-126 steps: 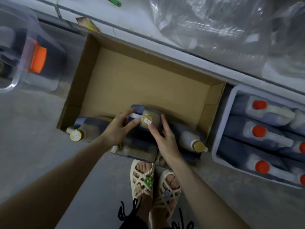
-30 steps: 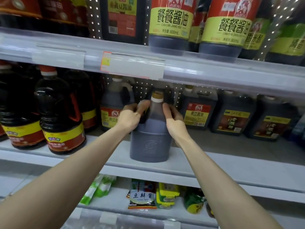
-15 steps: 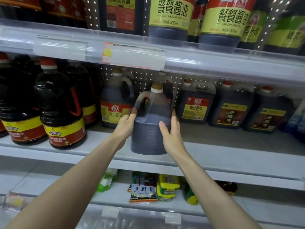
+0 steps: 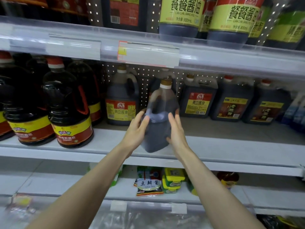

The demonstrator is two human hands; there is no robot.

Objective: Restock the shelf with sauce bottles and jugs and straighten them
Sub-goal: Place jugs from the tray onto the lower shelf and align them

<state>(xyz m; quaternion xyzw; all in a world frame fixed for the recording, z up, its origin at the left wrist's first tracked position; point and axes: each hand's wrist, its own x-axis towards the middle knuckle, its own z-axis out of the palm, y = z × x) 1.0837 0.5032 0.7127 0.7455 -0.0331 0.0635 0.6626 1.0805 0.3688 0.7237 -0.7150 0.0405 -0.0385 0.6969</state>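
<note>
- Two bare forearms reach up from the lower edge of the view toward the white metal middle shelf.
- The left hand lies flat, fingers straight, against the left flank of the translucent plastic sauce jug. The jug holds dark liquid and has a tan cap on a white collar.
- The right hand is likewise flat and uncurled against the jug's right flank. Neither hand wraps round it.
- The jug sits between the palms with its base near the shelf's front edge, about midway along the visible run. It is motion-blurred, so I cannot tell whether the base rests fully flat.
- Its long axis is near upright, with the cap tipped slightly right. The handle is on the left-hand side and a plain face points outward.
- The hands are level, and the left is nearer the handle.
- My judgement is that the coming move is a turn about that axis, then a push toward the back.
- Behind it, a yellow-and-red labelled round jug and a labelled square jug flank a gap near the back.
- Half a second ago the jug stood sharp and straight between the same flat palms. Before that, the fingers gripped near its neck.
</note>
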